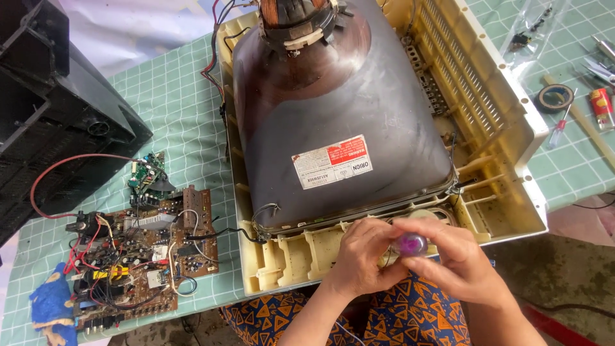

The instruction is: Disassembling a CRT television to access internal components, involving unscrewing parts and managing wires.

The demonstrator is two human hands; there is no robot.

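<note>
Head view, left to right: circuit board (138, 253) and black rear cover (45, 109) lie on the green checked cloth (179, 102). Left hand (359, 256) and right hand (448, 259) both pinch a small purple-handled tool (410, 244) at the cream cabinet (506, 128) rim, below the picture tube (339, 122). Keeping it upright should prevent slipping; a tape roll (555, 97) lies far right.

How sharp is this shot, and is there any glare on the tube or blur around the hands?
Head view: soft daylight, mostly sharp; a dull sheen on the picture tube; slight blur on the purple-handled tool between left hand and right hand.
</note>
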